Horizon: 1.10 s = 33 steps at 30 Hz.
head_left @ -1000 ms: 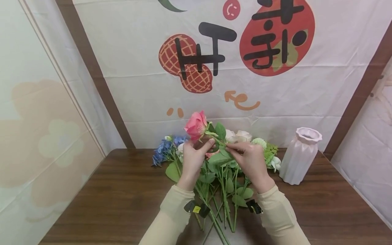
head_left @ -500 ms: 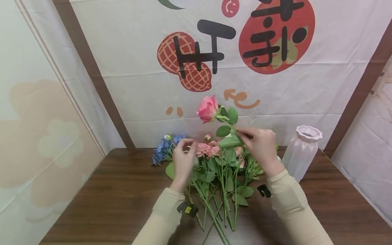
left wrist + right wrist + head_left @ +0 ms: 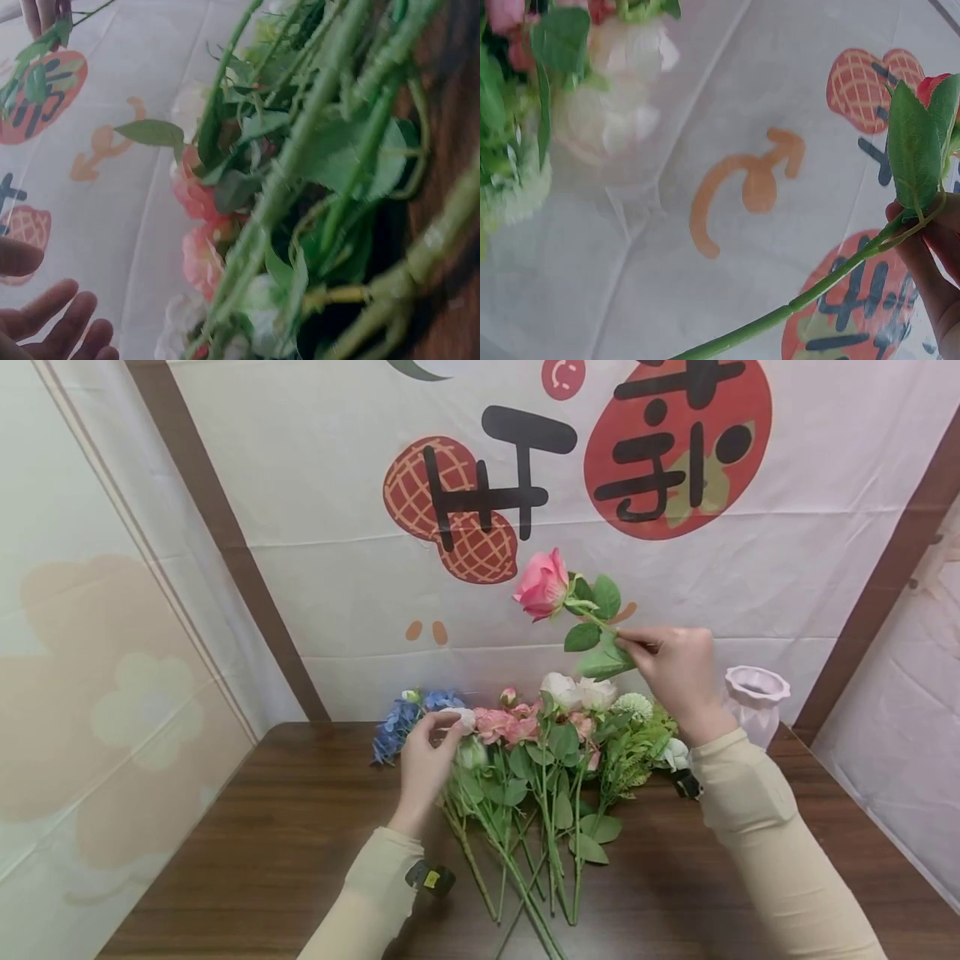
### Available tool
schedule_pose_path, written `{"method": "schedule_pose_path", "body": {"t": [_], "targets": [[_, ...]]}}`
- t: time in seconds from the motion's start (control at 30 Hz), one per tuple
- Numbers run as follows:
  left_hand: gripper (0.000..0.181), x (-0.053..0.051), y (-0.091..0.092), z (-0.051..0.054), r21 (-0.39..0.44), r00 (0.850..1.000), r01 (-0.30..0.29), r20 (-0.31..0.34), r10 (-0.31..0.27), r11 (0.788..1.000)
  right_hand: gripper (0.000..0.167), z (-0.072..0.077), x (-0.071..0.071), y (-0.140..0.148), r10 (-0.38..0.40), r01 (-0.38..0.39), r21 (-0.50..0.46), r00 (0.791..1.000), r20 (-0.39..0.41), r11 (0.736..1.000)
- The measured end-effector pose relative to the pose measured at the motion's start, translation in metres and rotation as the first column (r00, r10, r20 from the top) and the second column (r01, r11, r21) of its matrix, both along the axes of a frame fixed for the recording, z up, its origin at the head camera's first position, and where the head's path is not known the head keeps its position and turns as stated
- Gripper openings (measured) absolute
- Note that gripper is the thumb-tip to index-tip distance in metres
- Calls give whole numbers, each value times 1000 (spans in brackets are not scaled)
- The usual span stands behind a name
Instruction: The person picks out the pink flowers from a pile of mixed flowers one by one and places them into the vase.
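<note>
A pink rose [image 3: 543, 585] with green leaves is held up above the table by my right hand [image 3: 678, 681], whose thumb and fingers pinch its stem. In the right wrist view the green stem [image 3: 810, 294] runs down and left from the fingers. My left hand [image 3: 429, 768] hovers beside the flower pile with fingers loosely bent and nothing held; the left wrist view shows its fingers apart. Below and between the hands lie pink flowers [image 3: 508, 724], blue flowers [image 3: 397, 727], white roses [image 3: 577, 692] and a pale green pompom flower [image 3: 632, 706], their stems crossing toward me.
A pale pink ribbed vase [image 3: 756, 710] stands at the table's right rear, partly hidden by the right forearm. The dark wooden table [image 3: 292, 852] meets a printed cloth backdrop [image 3: 330, 585] at its far edge.
My left hand has let go of the rose and moved left and down. The right hand has lifted the rose up and to the right, away from the pile.
</note>
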<state>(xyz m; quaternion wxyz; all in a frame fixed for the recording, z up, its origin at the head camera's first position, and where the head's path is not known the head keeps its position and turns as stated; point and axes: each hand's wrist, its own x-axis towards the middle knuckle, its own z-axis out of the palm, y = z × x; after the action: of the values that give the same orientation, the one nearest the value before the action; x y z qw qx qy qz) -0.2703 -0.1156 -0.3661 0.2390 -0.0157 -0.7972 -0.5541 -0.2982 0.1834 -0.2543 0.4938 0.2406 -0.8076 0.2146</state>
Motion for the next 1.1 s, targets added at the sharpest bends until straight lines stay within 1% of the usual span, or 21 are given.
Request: {"method": "schedule_pose_path", "body": {"t": [0.1, 0.2, 0.37, 0.5, 0.73, 0.87, 0.97, 1.1], "targets": [[25, 0, -7, -3, -50, 1000, 5, 19, -4, 999, 11, 10, -2, 6, -24, 24, 3, 1000, 11, 1000], [29, 1, -13, -5, -78, 999, 14, 42, -11, 997, 10, 19, -3, 10, -39, 39, 10, 999, 17, 999], [32, 0, -23, -9, -132, 997, 7, 82, 4, 991, 9, 32, -4, 16, -43, 43, 7, 999, -19, 999], [32, 2, -32, -11, -183, 995, 5, 98, 14, 983, 9, 39, -5, 22, -58, 58, -8, 998, -39, 998], [32, 3, -46, -17, -224, 998, 6, 65, 9, 974, 8, 45, -4, 31, -87, 86, -17, 995, -52, 996], [34, 5, -53, -22, -264, 998, -9, 55, 25, 965, 8, 46, -4, 35, -99, 99, -8, 994, -55, 995], [34, 6, -58, -24, -286, 997, -18, 61, 37, 958, 8, 46, -3, 39, -107, 107, -5, 993, -55, 994], [33, 8, -65, -26, -288, 996, -22, 73, 45, 957, 8, 45, -4, 45, -118, 118, -5, 991, -57, 993]]}}
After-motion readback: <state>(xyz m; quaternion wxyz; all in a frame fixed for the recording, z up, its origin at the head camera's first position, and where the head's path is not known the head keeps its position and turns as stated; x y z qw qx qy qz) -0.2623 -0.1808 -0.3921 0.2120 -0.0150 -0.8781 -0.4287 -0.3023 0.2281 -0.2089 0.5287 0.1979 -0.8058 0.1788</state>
